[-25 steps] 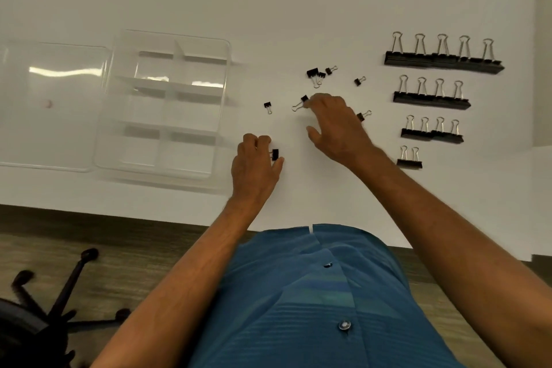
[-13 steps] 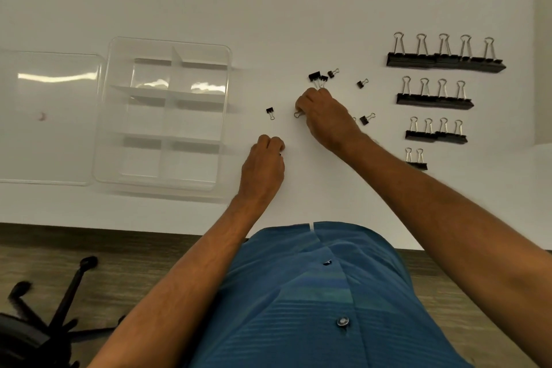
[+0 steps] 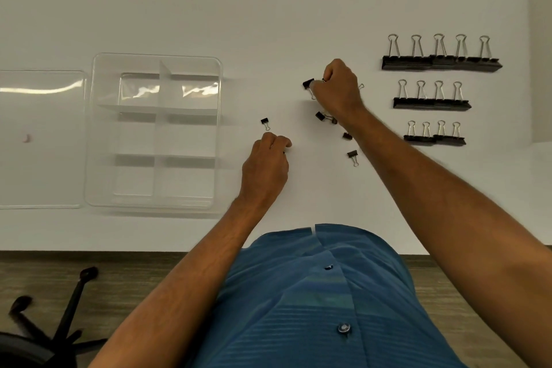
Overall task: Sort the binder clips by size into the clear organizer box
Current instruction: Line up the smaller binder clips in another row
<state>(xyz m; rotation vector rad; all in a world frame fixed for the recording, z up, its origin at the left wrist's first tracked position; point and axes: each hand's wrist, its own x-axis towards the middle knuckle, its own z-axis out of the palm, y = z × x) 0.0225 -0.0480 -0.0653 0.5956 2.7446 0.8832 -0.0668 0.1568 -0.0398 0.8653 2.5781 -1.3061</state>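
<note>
Organizer box [image 3: 155, 131], clear and with nothing visible in its compartments, sits at nine o'clock on the white table [image 3: 268, 24]; binder clips in sized rows [image 3: 441, 63] at three o'clock, tiny ones [image 3: 352, 155] scattered centre. Right hand [image 3: 337, 89] pinches a small clip [image 3: 309, 84]; left hand [image 3: 265, 164] is clenched, contents uncertain. Gathered clips could slip and remix sizes. No readable writing.

Thirteen lined-up binder clips [image 3: 441, 63], five loose small clips [image 3: 353, 154], one organizer box [image 3: 155, 131].

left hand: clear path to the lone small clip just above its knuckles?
Likely yes. The small clip lies alone on the table, just beyond the left hand, nothing between. But that hand's fingers are curled, perhaps already holding something.
</note>
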